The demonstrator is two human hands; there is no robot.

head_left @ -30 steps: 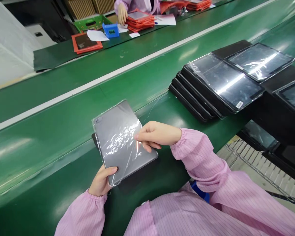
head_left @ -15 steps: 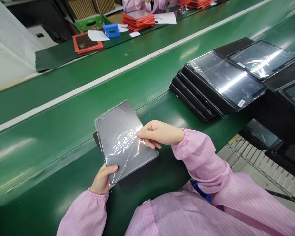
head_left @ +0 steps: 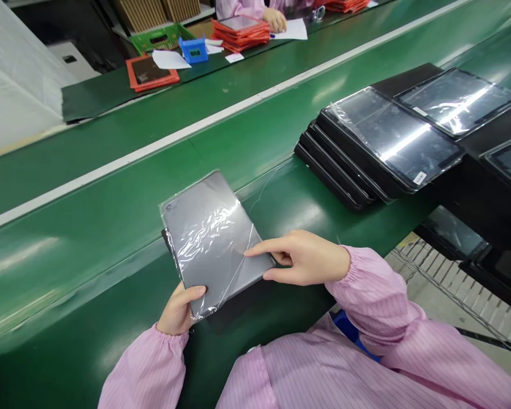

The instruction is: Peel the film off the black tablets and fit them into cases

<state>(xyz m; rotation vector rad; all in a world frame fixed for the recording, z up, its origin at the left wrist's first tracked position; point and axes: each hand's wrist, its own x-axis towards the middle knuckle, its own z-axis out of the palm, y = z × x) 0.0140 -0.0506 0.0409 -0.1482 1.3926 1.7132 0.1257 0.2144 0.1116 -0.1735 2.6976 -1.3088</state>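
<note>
A grey tablet (head_left: 215, 244), back side up with its camera at the far left corner, lies tilted over the green bench under clear plastic film (head_left: 208, 227). My left hand (head_left: 179, 309) grips its near left corner, thumb on top and the other fingers hidden beneath. The index finger of my right hand (head_left: 304, 258) is stretched out, its tip at a diagonal line in the film. The right thumb stands apart from that finger, by the tablet's near right edge; the remaining fingers are curled. Something dark shows under the tablet's left side, too covered to name.
A stack of black-edged tablets (head_left: 392, 136) stands to the right, with more tablets beside it. Across the green belt (head_left: 153, 170) are red-cased tablets (head_left: 241, 34), a blue holder (head_left: 193, 50), a green crate (head_left: 162, 37) and a co-worker's hand (head_left: 275, 20). A wire rack (head_left: 455, 295) sits lower right.
My right hand has moved right and slightly down, from a pinch at the film to a pointing finger on it. The film lies flatter. A co-worker's hand now shows on the paper.
</note>
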